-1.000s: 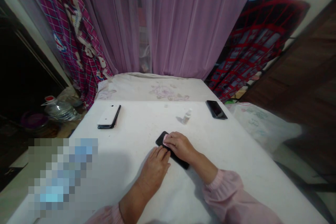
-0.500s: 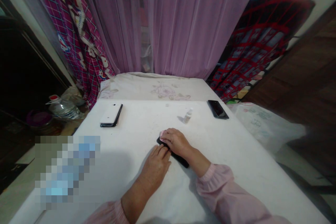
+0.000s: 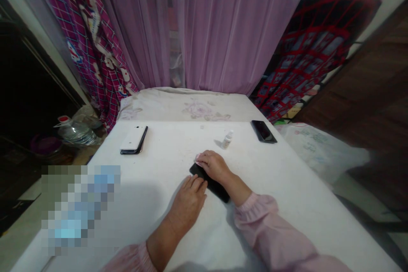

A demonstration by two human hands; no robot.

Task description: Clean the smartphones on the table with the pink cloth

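Observation:
A black phone (image 3: 218, 190) lies flat and slanted on the white tablecloth, partly covered by both hands. My right hand (image 3: 214, 165) is closed on a small pinkish cloth (image 3: 198, 158) at the phone's far edge. On the near left side of the phone rests my left hand (image 3: 190, 197), its fingertips touching the edge and its fingers close together but not wrapped round it. Beyond the hands a small white bottle (image 3: 227, 139) stands upright.
At the far left of the table lie stacked phones, a white one (image 3: 134, 138) on top. Dark phones (image 3: 264, 131) lie at the far right. A blurred, pixelated patch covers the left edge. Purple curtains (image 3: 223, 29) hang behind the table.
My right hand has moved slightly away from me with the cloth, uncovering more of the black phone. My left hand has stayed nearly in place.

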